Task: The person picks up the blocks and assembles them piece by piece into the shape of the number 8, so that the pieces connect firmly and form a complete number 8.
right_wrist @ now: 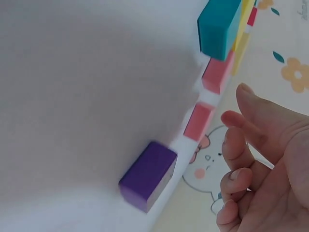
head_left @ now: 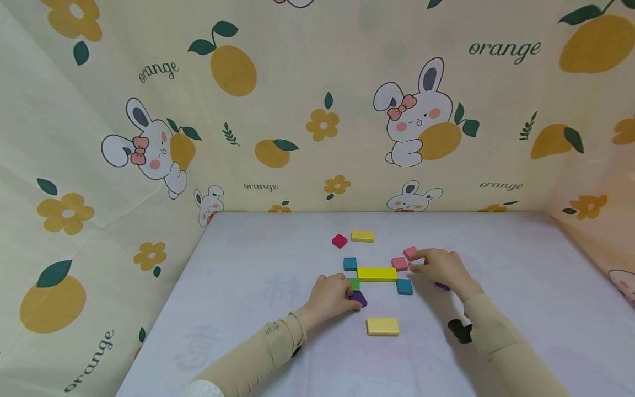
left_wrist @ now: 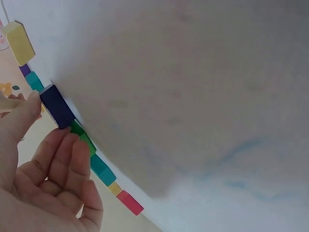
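Observation:
My left hand (head_left: 327, 296) pinches a dark purple block (left_wrist: 58, 106) between thumb and fingers, close by a green block (head_left: 354, 284). A long bright yellow block (head_left: 377, 274) lies in the middle, with a teal block (head_left: 350, 264) at its upper left and another teal block (head_left: 404, 286) at its lower right. At the upper right corner sits a pink block (head_left: 399, 264). My right hand (head_left: 443, 268) is beside a second pink block (head_left: 410, 253); in the right wrist view its bent fingers hold nothing and stand apart from that block.
Another purple block (head_left: 443, 286) lies partly hidden beneath the right forearm. Behind the group are a red block (head_left: 339, 241) and a pale yellow block (head_left: 362, 236). A second pale yellow block (head_left: 382, 326) lies nearer me on the white table (head_left: 238, 309). Patterned cloth (head_left: 297, 71) walls the back.

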Demonstrator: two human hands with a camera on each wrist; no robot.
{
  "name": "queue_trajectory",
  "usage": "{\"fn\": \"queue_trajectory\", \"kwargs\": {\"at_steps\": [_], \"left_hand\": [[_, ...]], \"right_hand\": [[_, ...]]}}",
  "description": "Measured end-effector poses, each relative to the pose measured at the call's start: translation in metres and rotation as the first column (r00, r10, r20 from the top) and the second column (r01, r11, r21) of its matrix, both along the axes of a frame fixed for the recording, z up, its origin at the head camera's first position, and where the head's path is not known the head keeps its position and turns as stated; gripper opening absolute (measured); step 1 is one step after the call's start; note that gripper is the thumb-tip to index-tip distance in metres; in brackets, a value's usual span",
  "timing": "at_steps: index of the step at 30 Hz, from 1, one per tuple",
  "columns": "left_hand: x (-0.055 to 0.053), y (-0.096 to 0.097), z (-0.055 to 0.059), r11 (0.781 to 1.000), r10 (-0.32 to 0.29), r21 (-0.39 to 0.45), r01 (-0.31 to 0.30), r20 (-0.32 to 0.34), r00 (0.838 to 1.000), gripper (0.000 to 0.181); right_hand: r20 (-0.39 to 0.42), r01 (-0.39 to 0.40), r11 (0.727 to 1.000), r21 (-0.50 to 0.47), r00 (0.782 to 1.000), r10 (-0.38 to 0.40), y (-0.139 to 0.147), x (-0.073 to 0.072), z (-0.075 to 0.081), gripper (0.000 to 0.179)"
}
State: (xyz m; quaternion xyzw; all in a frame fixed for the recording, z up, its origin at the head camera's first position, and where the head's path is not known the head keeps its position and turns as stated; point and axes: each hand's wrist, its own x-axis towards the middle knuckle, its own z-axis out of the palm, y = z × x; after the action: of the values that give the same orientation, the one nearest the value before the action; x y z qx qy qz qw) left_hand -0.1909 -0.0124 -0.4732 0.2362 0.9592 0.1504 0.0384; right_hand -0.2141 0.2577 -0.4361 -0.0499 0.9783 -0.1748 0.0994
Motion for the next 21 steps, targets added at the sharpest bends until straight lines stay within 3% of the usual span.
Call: {"fn": "queue_trajectory", "kwargs": {"at_steps": [21], "left_hand": [[-0.002, -0.001, -0.001, 1.000, 0.008, 0.005, -0.009, 0.039, 0.999, 0.031]], "right_hand": [[0.011, 0.062, 0.998, -0.008, 0.998, -0.062, 0.055, 0.028, -0.010, 0.042]]}}
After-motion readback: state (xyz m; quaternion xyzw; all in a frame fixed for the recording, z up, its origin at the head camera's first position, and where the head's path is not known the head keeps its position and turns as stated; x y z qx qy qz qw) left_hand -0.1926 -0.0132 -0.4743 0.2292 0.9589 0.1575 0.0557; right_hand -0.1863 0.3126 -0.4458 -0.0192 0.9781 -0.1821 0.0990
